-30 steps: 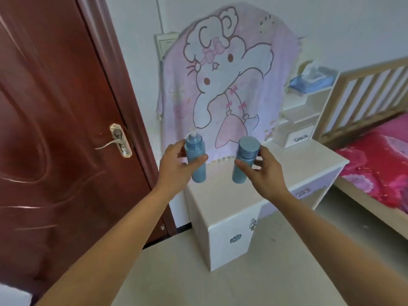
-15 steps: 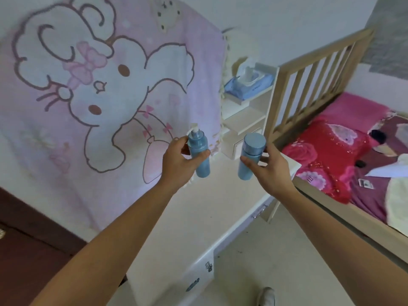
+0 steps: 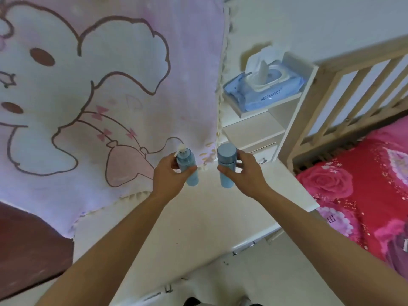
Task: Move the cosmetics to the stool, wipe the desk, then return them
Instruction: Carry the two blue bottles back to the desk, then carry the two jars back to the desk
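**Two blue bottles held upright over the white desk**

A pale blue pump bottle [image 3: 192,178] with a white pump head is gripped by the left hand [image 3: 169,175]. The thumb is wrapped across its front and the fingers are curled behind it. A second blue bottle [image 3: 227,154], the same shade but closed with a wide, flat-topped blue cap, is grasped by the right hand [image 3: 247,173] in the same manner. Both bottles are kept upright and side by side, apart from each other, over the far part of the desk [image 3: 198,228]. They are seen just in front of the lower hem of a pink cartoon blanket [image 3: 123,80] draped behind the desk.

No label or print can be read on either bottle, since the middle of each is covered by a thumb. Whether the bottle bases touch the desk top or are raised above it cannot be told from this angle. The left part of the desk is covered by the blanket, and whatever the blanket hangs on is hidden. The near edge of the desk is crossed by both forearms, and the drawer fronts below are blurred.

At the right of the desk, an opened blue pack of wet wipes [image 3: 265,93] is seen on a small white shelf unit [image 3: 293,120]. Beyond it a wooden bed rail [image 3: 353,85] and a red floral bedspread [image 3: 364,191] are cut off by the frame edge.
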Available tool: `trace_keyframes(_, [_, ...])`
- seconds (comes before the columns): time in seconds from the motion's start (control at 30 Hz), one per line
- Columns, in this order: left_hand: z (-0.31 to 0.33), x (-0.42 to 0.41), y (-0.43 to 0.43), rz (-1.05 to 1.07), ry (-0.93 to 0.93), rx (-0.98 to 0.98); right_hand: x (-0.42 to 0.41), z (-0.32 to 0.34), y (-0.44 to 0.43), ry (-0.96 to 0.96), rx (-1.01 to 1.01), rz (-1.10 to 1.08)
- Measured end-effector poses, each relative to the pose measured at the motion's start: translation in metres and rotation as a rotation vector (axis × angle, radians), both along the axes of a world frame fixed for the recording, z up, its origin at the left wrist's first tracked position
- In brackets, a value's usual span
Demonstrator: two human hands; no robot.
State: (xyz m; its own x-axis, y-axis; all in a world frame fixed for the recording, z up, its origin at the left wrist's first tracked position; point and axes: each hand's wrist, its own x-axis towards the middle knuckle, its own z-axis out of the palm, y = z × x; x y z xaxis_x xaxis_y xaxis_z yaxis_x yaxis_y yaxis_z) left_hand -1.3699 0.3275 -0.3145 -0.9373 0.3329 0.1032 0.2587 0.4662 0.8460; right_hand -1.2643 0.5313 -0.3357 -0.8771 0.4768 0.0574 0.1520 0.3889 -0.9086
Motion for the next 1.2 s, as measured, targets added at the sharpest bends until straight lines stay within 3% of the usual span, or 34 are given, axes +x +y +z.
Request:
trace_keyframes(0.37, [-0.083,-0.056,0.046,0.073,-0.129,-0.087,-0.079,-0.076,0.027,-0.245,-0.038,0.074])
trace_keyframes(0.77, [-0.163,-0.107,0.098,0.001,-0.258,-0.062,-0.147,-0.138,0.042,-0.315,-0.023,-0.150])
trace_keyframes(0.9, [-0.175,-0.113,0.106,-0.031,-0.194,-0.112,-0.148,-0.144,0.045,-0.332,0.003,-0.078])
trace_keyframes(1.07, [-0.177,-0.117,0.108,-0.080,-0.273,-0.105,-0.149,-0.141,0.052,-0.345,0.096,-0.003])
trace_keyframes(1.2, [-0.174,-0.109,0.093,-0.061,-0.244,-0.319,-0.145,-0.129,0.051,-0.445,0.128,0.083])
